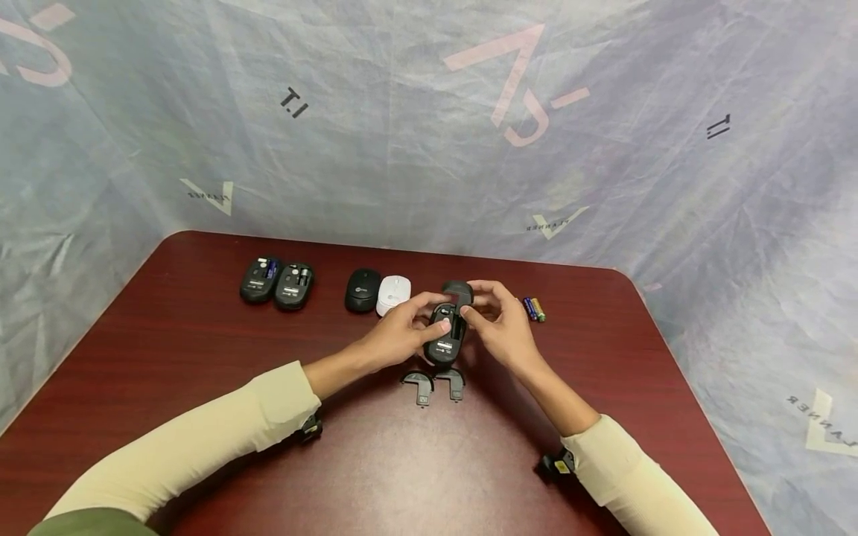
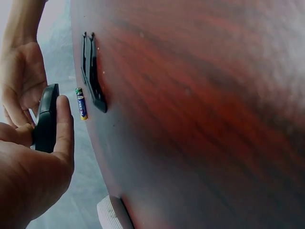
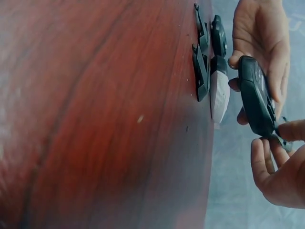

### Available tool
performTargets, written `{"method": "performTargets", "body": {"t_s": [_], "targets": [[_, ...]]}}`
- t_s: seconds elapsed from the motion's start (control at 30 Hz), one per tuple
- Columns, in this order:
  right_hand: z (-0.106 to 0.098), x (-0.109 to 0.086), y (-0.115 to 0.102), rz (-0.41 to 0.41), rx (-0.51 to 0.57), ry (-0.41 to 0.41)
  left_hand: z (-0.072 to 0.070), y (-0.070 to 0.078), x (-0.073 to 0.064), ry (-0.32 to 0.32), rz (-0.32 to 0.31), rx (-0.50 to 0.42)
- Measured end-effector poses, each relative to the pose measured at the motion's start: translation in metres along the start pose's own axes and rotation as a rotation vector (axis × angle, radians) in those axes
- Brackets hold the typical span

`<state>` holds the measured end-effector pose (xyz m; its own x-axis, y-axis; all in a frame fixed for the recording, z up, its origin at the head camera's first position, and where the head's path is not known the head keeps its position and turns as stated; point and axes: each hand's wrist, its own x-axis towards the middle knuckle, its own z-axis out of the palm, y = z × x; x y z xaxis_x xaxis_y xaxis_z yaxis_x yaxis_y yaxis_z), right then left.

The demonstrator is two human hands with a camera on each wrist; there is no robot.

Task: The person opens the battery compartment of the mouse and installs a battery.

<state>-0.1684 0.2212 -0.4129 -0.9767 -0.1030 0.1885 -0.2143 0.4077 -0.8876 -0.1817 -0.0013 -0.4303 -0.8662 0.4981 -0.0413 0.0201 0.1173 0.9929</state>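
Observation:
My left hand (image 1: pixel 394 336) grips a black computer mouse (image 1: pixel 444 348) turned underside up, its battery compartment uncovered. At the far end of that mouse, my right hand (image 1: pixel 504 331) pinches a dark battery cover (image 1: pixel 459 292) between thumb and fingers. In the right wrist view the held mouse (image 3: pixel 255 98) is raised off the table, and the cover is mostly hidden by the fingers. Whether the cover is fully apart from the mouse I cannot tell. Just below the hands, two similar black battery covers (image 1: pixel 420 387) (image 1: pixel 453 384) lie on the table.
Two overturned black mice (image 1: pixel 260 281) (image 1: pixel 293 286) with batteries in their uncovered compartments lie at the left. A black mouse (image 1: pixel 363 290) and a white mouse (image 1: pixel 394 294) stand left of my hands. Loose batteries (image 1: pixel 535 309) lie to the right. Fabric (image 1: pixel 402 149) hangs behind the table.

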Motion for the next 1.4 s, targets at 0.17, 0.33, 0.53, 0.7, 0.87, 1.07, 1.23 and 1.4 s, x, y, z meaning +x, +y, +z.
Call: {"method": "performTargets", "body": {"t_s": [0.17,0.33,0.53,0.7,0.87,1.07,1.23,1.4], "targets": [[-0.001,0.0,0.001,0.029,0.05,0.015,-0.001,-0.003,-0.001,-0.014,0.008,-0.04],[-0.003,0.0,0.002,0.058,0.112,0.025,-0.002,-0.003,-0.003,-0.045,0.01,-0.08],[-0.012,-0.002,0.002,0.085,0.114,0.008,-0.004,-0.005,-0.002,-0.068,0.015,-0.122],[-0.02,-0.008,0.005,0.126,0.109,-0.005,-0.006,-0.006,-0.003,-0.067,0.02,-0.129],[-0.029,-0.016,0.011,0.165,0.092,-0.034,-0.007,-0.005,-0.004,-0.062,0.013,-0.119],[-0.041,-0.029,0.016,0.227,0.073,-0.093,-0.009,-0.007,-0.004,-0.062,0.015,-0.128],[-0.051,-0.037,0.02,0.254,0.036,-0.179,-0.01,-0.007,-0.004,-0.053,0.025,-0.112],[-0.06,-0.04,0.022,0.269,0.018,-0.296,-0.012,-0.004,-0.004,-0.04,0.027,-0.097]]}}
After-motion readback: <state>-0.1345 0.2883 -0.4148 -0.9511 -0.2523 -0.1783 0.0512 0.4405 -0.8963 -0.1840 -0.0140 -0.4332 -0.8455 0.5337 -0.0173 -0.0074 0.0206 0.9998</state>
